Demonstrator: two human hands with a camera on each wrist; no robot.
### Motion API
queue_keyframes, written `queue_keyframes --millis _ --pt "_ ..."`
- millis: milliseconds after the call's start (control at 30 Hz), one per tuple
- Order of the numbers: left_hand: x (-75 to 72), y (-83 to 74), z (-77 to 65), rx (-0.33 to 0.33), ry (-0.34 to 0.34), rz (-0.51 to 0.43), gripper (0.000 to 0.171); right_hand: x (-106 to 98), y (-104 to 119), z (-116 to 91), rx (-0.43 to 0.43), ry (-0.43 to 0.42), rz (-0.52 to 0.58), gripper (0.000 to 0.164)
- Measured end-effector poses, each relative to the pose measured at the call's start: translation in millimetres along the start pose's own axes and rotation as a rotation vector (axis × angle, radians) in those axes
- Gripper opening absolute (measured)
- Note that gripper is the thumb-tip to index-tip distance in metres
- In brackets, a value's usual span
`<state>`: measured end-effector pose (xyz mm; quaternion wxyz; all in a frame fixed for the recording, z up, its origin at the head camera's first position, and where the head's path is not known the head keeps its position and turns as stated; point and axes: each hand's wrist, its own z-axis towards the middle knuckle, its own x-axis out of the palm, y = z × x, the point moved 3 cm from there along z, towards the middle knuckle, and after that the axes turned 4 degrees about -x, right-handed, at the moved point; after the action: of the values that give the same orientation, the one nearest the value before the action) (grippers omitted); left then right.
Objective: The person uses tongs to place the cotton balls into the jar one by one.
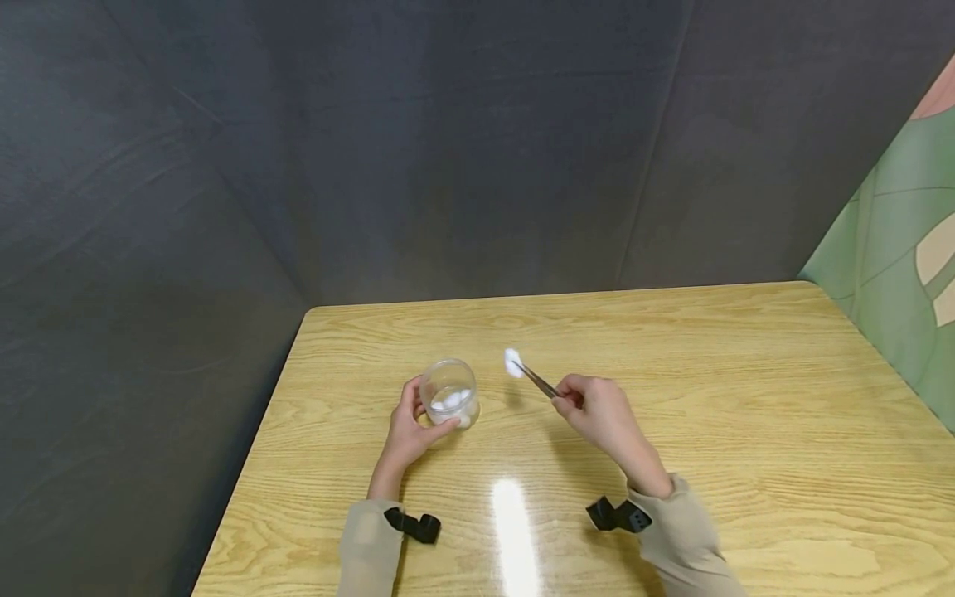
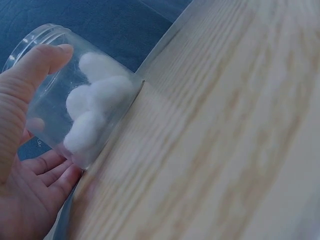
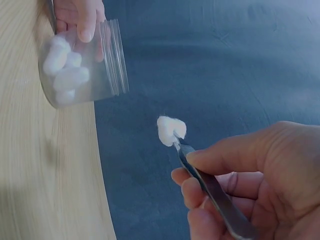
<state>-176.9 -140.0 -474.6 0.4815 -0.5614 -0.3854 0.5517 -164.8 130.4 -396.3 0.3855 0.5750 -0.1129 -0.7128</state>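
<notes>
My left hand (image 1: 409, 433) grips a clear plastic jar (image 1: 450, 383) that stands lidless on the table, thumb on the near side and fingers around the far side. Several white cotton balls (image 2: 102, 95) lie at the bottom of the jar in the left wrist view. To the right, my right hand (image 1: 600, 412) pinches metal tweezers (image 3: 215, 195) between thumb and fingers. One cotton ball (image 3: 171, 130) is caught in the tweezers' tips, held in the air to the right of the jar, apart from it.
The wood-grain table (image 1: 746, 398) spreads out under both hands. Behind it and at the left hangs a dark cloth (image 1: 462, 149). A green patterned surface (image 1: 910, 215) shows at the far right. Both wrists wear black straps (image 1: 619, 516) over beige sleeves.
</notes>
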Motion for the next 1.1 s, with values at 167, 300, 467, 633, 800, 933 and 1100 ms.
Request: queue_keyframes --millis 167,300,467,633,800,933,1100 --pt "0.1 0.6 -0.1 0.004 -0.007 0.003 0.078 6 5 2 -0.018 0.015 0.011 0.016" --pt "0.0 0.6 0.0 0.004 -0.011 0.003 0.078 11 9 4 -0.023 0.029 0.021 0.015" --pt "0.2 -0.2 0.1 0.008 -0.013 -0.001 0.078 17 14 7 -0.034 0.041 0.047 0.015" --pt "0.4 -0.5 0.3 0.014 -0.010 0.001 0.078 24 18 11 -0.043 0.058 0.057 0.013" --pt "0.3 -0.6 0.0 0.004 -0.012 0.008 0.078 31 21 15 -0.052 0.074 0.061 0.012" --pt "0.3 -0.9 0.3 0.002 -0.013 0.014 0.077 35 24 18 -0.063 0.077 0.064 0.012" --pt "0.3 -1.1 0.7 0.001 -0.013 0.015 0.078 42 26 21 -0.082 0.076 0.065 0.012"
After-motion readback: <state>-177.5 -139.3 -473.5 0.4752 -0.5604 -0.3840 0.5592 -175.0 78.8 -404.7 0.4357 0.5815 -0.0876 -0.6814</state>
